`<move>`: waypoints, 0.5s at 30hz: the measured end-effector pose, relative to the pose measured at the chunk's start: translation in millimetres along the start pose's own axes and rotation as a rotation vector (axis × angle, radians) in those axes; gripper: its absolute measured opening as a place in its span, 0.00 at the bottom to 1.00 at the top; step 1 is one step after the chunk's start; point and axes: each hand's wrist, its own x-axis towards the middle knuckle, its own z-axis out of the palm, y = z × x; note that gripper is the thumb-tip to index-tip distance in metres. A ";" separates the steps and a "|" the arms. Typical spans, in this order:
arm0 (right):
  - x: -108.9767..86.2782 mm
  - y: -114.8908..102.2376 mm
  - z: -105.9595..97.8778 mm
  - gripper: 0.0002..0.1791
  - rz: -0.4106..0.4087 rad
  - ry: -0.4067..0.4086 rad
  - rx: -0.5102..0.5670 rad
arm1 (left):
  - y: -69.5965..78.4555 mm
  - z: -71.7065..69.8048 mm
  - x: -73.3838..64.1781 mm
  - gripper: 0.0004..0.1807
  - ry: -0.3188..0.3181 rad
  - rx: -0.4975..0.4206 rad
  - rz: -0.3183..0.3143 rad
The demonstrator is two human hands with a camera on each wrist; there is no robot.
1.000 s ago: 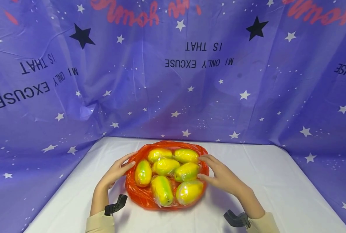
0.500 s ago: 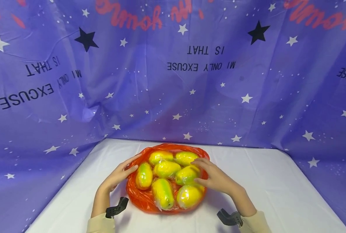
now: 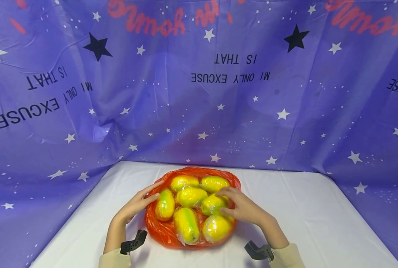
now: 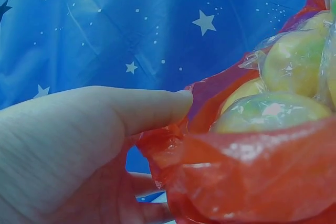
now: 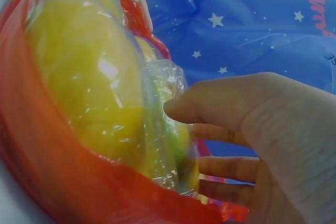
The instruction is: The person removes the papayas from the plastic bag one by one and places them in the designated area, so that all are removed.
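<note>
Seen from the head camera, the red plastic bag (image 3: 162, 231) lies spread on the white tabletop (image 3: 322, 223), and seven wrapped fruits, yellow with green patches, rest inside. The left hand (image 3: 134, 205) is at the bag's nine o'clock, holding the rim between thumb and fingers; the left wrist view shows red plastic running between them. From that hand, the nearest fruit (image 3: 165, 205) lies at three o'clock, just past the thumb tip. The right hand (image 3: 241, 207) is over the bag's three o'clock side, and directly at nine o'clock from it sits the fruit it touches (image 3: 210, 204). The right wrist view shows the thumb against clear wrap and the other fingers set round the far side; whether they grip the fruit firmly cannot be told. From the right hand, another fruit (image 3: 213, 184) lies at ten o'clock, near the fingertips, and a larger-looking one (image 3: 217, 228) at eight o'clock, below the thumb. The remaining three fruits sit well apart from both hands: one (image 3: 184, 183) at the bag's eleven o'clock, one (image 3: 191, 196) near its middle, one (image 3: 186, 225) toward six.
</note>
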 end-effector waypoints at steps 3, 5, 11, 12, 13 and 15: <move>0.1 1.4 3.5 0.24 0.005 -0.001 0.005 | -0.5 0.1 -1.4 0.28 0.002 -0.002 -0.006; 0.5 2.0 5.4 0.25 0.009 -0.002 0.009 | -0.5 -0.2 -2.3 0.28 0.002 0.000 -0.006; 1.9 3.2 9.2 0.25 0.004 0.003 0.025 | 0.2 0.0 -2.2 0.29 0.001 -0.003 -0.007; 2.1 3.6 9.6 0.25 0.004 0.003 0.028 | 0.8 0.2 -2.0 0.29 0.003 0.001 -0.007; 2.4 3.8 9.8 0.26 0.006 0.003 0.030 | 1.5 0.5 -1.5 0.29 0.002 0.006 -0.003; 3.1 4.2 10.5 0.26 0.010 0.003 0.039 | 2.8 0.9 -0.8 0.30 0.007 0.015 0.000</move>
